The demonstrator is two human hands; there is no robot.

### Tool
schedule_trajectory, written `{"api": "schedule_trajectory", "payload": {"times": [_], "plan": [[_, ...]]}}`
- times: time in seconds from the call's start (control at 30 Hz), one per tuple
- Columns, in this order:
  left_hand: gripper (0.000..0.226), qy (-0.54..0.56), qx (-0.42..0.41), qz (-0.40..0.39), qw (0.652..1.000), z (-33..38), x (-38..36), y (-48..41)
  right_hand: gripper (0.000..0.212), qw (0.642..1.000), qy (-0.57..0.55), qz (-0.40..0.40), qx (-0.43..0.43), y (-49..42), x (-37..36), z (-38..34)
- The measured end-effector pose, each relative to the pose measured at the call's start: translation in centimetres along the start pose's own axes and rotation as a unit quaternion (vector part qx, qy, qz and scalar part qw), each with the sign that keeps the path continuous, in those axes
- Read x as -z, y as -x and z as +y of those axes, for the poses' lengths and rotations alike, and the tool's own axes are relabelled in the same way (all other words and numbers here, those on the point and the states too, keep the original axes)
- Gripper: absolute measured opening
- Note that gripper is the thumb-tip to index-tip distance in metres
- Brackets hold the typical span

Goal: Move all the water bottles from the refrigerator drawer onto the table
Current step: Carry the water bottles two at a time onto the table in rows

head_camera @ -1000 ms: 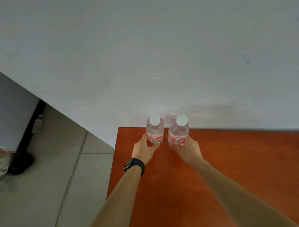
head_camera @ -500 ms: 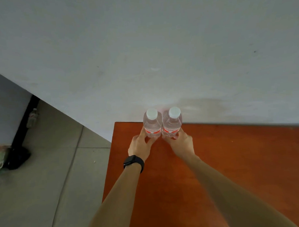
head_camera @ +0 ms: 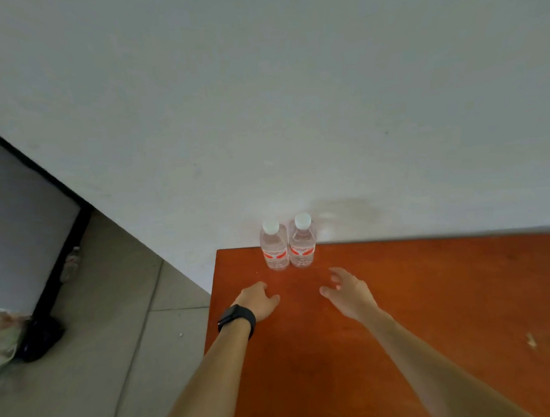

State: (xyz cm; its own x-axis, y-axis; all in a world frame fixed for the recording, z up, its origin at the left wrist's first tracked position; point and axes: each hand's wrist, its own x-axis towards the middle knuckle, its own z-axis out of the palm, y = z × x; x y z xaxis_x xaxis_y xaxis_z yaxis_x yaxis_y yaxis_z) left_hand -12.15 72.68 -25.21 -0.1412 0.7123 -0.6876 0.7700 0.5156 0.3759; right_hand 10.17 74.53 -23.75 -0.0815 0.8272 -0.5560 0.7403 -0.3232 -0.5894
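Standing upright, touching: two bottles (head_camera: 288, 244) on table (head_camera: 428, 296), hands apart

- The two water bottles (head_camera: 274, 247) (head_camera: 302, 243) are clear, each with a white cap and a white label banded in red.
- The table (head_camera: 428, 296) is a reddish-brown orange, with one pale fleck near its right edge.
- The wall (head_camera: 262, 98) is plain white, with a faint grey smudge.
- The wristband (head_camera: 237, 317) is black.
- The floor tiles (head_camera: 98, 310) are pale grey.
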Motion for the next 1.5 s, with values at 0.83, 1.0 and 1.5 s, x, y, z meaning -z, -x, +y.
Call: {"api": "schedule_trajectory", "payload": {"times": [0.83,1.0,1.5], "plan": [[0.042,-0.376,-0.54,-0.044,0.752,25.4,-36.6,36.6,0.035,0.901,0.002,0.396,-0.176,51.1,7.8,34.9],[0.036,-0.366,-0.699,-0.042,0.612,27.7,-47.5,51.1,0.037,0.82,-0.036,0.501,-0.273,66.8,5.6,43.0],[0.036,-0.321,-0.839,-0.089,0.43,38.1,-68.2,75.5,0.039,0.641,-0.034,0.653,-0.401,93.7,6.7,58.1]]}}
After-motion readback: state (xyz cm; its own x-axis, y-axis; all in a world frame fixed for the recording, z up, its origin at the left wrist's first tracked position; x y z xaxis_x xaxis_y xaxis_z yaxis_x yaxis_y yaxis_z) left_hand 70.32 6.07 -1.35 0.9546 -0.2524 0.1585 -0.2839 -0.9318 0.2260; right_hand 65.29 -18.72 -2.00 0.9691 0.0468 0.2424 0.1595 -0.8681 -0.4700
